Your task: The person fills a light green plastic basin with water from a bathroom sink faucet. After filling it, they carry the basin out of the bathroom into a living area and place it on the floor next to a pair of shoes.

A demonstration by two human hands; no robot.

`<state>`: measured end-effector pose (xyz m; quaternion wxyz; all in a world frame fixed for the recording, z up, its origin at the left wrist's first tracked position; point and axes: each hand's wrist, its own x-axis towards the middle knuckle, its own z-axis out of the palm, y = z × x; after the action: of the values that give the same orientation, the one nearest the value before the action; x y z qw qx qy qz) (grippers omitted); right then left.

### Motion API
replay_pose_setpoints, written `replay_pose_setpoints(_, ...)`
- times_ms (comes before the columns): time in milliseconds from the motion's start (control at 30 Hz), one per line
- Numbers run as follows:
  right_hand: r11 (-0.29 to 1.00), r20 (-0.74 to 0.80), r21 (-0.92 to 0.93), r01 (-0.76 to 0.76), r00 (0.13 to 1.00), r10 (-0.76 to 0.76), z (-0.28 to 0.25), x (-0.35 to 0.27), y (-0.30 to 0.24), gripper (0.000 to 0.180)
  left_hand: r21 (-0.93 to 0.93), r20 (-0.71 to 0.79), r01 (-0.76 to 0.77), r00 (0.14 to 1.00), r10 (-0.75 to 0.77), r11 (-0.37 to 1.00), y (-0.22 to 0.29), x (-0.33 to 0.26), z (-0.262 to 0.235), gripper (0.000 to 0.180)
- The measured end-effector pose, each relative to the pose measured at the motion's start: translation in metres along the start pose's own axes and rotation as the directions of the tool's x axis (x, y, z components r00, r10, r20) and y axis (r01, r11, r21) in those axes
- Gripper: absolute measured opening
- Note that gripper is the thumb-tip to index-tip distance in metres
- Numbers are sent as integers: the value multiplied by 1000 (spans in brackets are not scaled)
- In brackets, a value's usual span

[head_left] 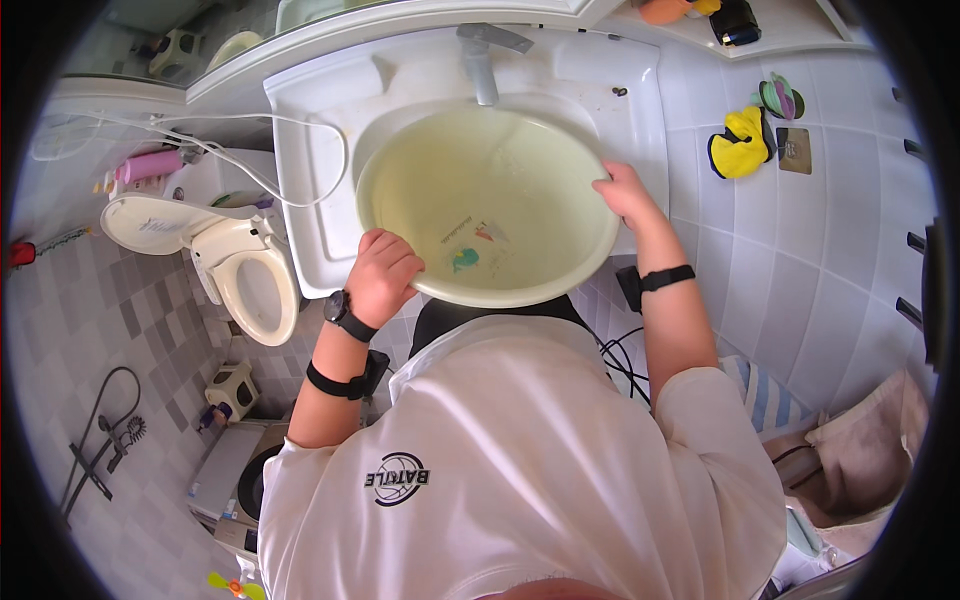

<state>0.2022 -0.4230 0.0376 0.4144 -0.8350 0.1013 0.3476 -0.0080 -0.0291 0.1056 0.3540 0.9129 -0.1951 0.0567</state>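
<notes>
A large round pale yellow-green plastic basin (530, 200) rests over the white sink (320, 110), its near rim reaching out past the sink's front toward my body. Small printed pictures show on its inside, and there seems to be water in it, though how much is hard to see. My left hand (386, 270) is closed round the near left part of the rim. On the right side of the rim, my right hand (625, 193) grips with the thumb over the edge. The grey faucet (480, 70) stands behind the basin, its spout above the far rim.
A white cable (330, 150) loops over the sink's left side. Left of it stands a toilet (262, 295) with its lid up. A yellow-and-black cloth (740, 145) hangs on the tiled right wall. A beige bag (865, 450) sits at lower right; a mirror (180, 50) is at upper left.
</notes>
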Motion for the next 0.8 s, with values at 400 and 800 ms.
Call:
replay_pose_setpoints(400, 984, 53, 150, -101, 994, 94, 41, 28, -17, 40, 105, -28, 46, 999, -44, 993, 25, 4, -38, 26)
replay_pose_setpoints(800, 981, 114, 84, -173, 980, 163, 36, -61, -33, 17, 55, 63, -28, 998, 24, 998, 63, 30, 22, 41)
